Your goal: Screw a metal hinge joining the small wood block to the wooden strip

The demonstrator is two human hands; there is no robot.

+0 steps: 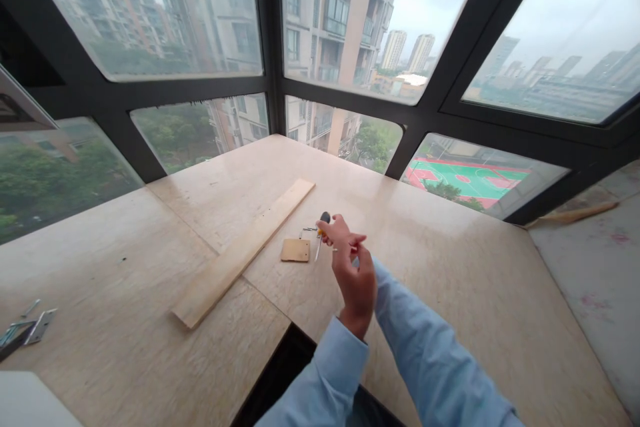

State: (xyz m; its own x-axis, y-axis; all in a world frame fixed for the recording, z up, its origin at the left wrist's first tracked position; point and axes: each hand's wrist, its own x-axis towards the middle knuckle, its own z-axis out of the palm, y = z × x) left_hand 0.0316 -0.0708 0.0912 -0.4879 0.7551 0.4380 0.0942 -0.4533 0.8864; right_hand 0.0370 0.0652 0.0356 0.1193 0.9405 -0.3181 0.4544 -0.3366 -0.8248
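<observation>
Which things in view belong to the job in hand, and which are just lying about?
Likely part of the job:
screwdriver in the right hand, left hand close by
small wooden square beside it
small metal pieces near the square, perhaps screws

Likely just lying about:
wooden plank, touched by neither hand
metal bracket and screw, far left

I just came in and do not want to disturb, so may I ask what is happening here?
A person in light blue sleeves works at a beige tabletop. The right hand has its fingers at a black-and-yellow screwdriver handle; how firmly is unclear. The left hand is crossed close in front, its fingertips partly hidden. Beside the screwdriver lies a small, tan, squarish plate, and farther left, a long, pale wooden board lies flat.
</observation>
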